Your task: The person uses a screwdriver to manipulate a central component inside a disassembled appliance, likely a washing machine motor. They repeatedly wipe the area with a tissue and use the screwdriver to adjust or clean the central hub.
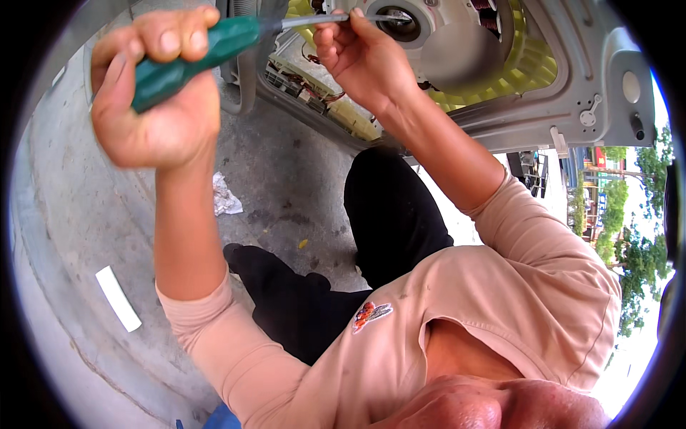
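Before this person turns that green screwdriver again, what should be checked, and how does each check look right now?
1. Left hand wrapped firmly around the green handle: ok.
2. Right hand steadying the metal shaft near the tip: ok.
3. Tip seated in the round hub of the appliance underside: cannot tell, it is too small to see.
4. Fingers away from the wiring: ok.
5. Crumpled paper and white strip on the concrete floor away from the foot: ok.

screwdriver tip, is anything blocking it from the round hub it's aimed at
Nothing visible does. The right hand pinches the metal shaft beside the round hub, fingers alongside it rather than across the tip. The left hand grips the green handle.
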Available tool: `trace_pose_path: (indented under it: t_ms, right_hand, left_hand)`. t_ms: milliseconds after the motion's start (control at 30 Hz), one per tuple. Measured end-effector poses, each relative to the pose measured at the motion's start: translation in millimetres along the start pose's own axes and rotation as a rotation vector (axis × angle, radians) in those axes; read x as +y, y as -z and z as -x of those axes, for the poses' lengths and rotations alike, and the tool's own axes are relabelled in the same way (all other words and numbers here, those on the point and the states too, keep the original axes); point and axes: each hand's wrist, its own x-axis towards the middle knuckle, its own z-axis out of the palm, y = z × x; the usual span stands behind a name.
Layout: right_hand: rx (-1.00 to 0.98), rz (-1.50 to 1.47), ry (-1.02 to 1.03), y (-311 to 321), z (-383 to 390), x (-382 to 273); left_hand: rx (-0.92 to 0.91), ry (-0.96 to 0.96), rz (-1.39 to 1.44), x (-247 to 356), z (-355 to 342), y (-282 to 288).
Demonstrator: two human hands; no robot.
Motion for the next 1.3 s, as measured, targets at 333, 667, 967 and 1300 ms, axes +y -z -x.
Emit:
trace_pose_path:
  t_ms: [333, 667, 967, 1300]
  right_hand:
    - [-0.101, 0.016, -0.056, 7.5, -5.1, -5.6]
    - [0.166, 0.034, -0.142, -14.1, 9.8, 5.9]
    - [0.202, 0.092, -0.175, -24.1, 10.1, 2.1]
    - [0.02, 0.106, -0.016, -5.9, 12.6, -3.2]
  left_hand:
    - [0.007, 0.006, 0.051, 0.3, -2.5, -0.5]
    - [0.189, 0.048, 0.081, 8.1, 1.2, 3.2]
    - [0.02, 0.053, 0.029, 10.2, -4.7, 1.8]
    - [-0.048, 0.065, 0.112, 9.4, -4.0, -0.5]
